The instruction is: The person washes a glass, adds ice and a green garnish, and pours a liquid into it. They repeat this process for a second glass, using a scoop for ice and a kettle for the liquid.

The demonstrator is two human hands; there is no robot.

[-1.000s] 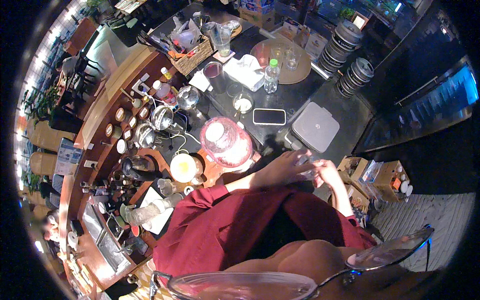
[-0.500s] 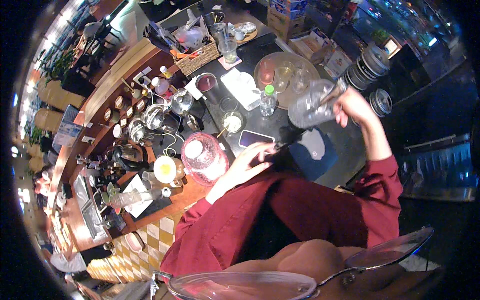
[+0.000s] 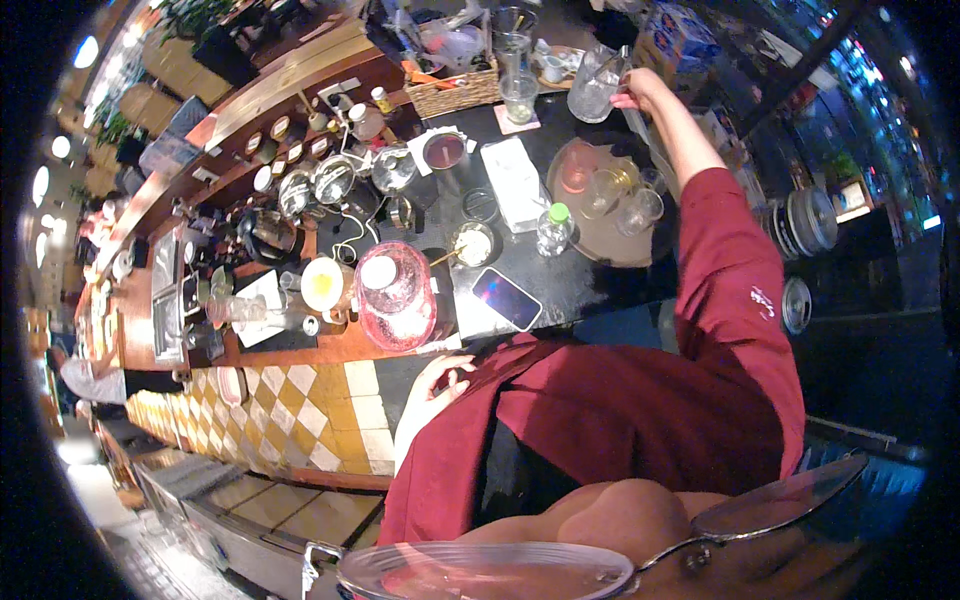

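My right hand (image 3: pixel 640 90) reaches far forward, its fingers closed at the handle side of a clear glass pitcher (image 3: pixel 590 98) with metal utensils standing in it. The pitcher is at the back of the dark counter, beside a small white jug (image 3: pixel 552 68). My left hand (image 3: pixel 436 386) hangs by the front edge of the counter against my red top, fingers loosely bent and apart, with nothing visible in them. Nearest to it are a phone (image 3: pixel 507 299) lying flat and a large pink jar (image 3: pixel 396 312) with a white lid.
A round tray (image 3: pixel 605 243) carries several glasses. Left of it stand a green-capped bottle (image 3: pixel 555 232), a white cloth (image 3: pixel 513 185) and a bowl of white contents (image 3: pixel 472 244). Behind are a wicker basket (image 3: pixel 455 97) and a tumbler (image 3: pixel 519 95). Kettles and jars line the left side.
My right hand has carried the pitcher forward and left, past the tray to the back. My left hand has drawn back to my body from beside the phone. The view has turned.
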